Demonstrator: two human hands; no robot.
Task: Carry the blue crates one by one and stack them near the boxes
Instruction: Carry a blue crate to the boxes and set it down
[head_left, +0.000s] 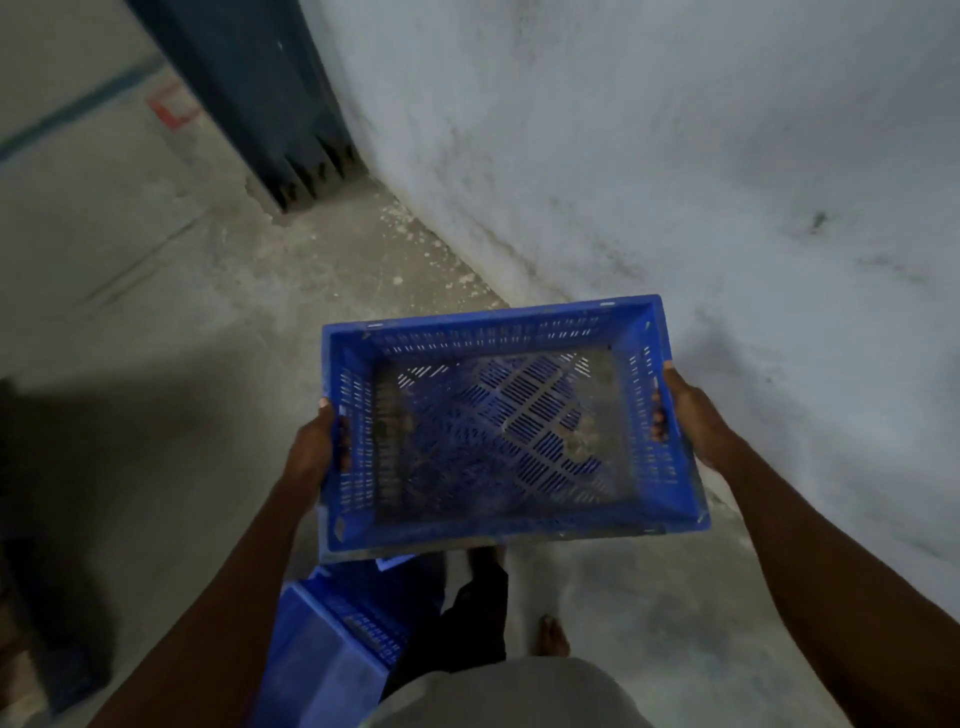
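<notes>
Head view: I see a blue crate (511, 426) held off the floor (171, 322), open side up, empty apart from some dirt on its slatted bottom. My left hand (314, 447) grips its left end, fingers curled through the handle slot. My right hand (693, 410) grips the right end likewise, fingertips showing inside. A pale wall (675, 156) runs along the right. More blue crates (337, 639) sit low, just beside my left arm. Bare feet below.
</notes>
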